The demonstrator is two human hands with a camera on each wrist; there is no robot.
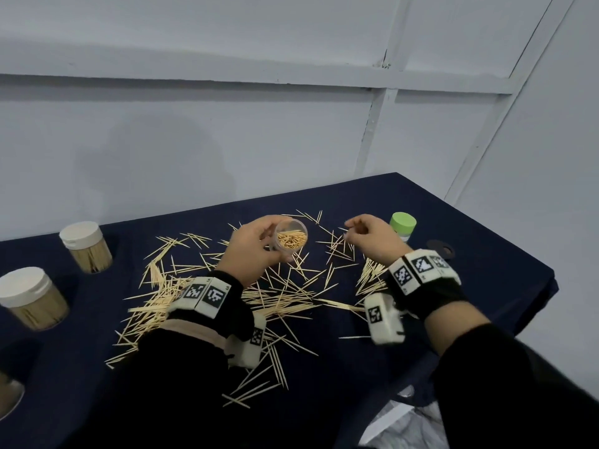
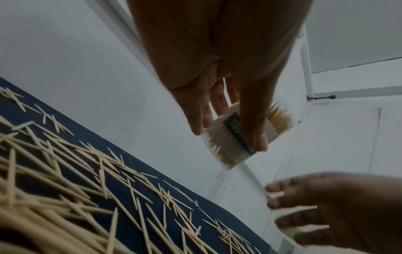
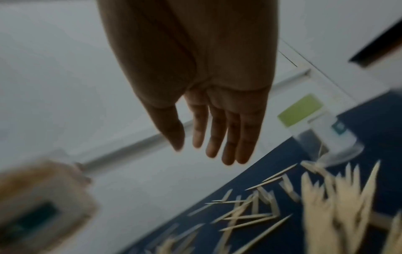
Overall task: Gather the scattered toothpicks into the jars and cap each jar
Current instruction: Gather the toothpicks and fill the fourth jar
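Filling step: left hand (image 1: pixel 249 251) grips the uncapped clear plastic jar (image 1: pixel 290 239) part-filled with toothpicks; right hand (image 1: pixel 369 236) empty, fingers relaxed; next, in my judgement, pinch more pale wooden toothpicks (image 1: pixel 285 286).

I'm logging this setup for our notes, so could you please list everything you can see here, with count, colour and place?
open jar: one, clear, partly filled with toothpicks, held above the middle of the table
white-capped jars: two in full view, clear, full of toothpicks, at the table's left side
green-capped jar: one, clear, standing at the far right behind the right hand
loose toothpicks: many, pale wood, scattered over the middle of the table
table: one, under a dark blue cloth
black ring: one, flat on the cloth at the right
wall: pale grey panels behind the table
left hand: grips the open jar
right hand: empty, fingers loose, beside the jar's mouth
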